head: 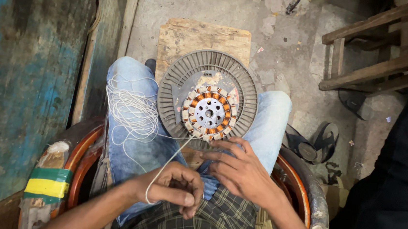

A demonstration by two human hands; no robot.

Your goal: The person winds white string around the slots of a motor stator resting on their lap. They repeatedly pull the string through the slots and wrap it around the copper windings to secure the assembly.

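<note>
left hand (pixel 175 189) fisted on thin white cord (pixel 134 111); right hand (pixel 238 170) open, fingertips at rim of round grey finned motor stator (pixel 209 96) on lap.

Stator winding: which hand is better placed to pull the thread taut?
Probably left. The left hand is closed on the white thread running to the stator; the right hand rests open-fingered at the housing's near rim.
</note>
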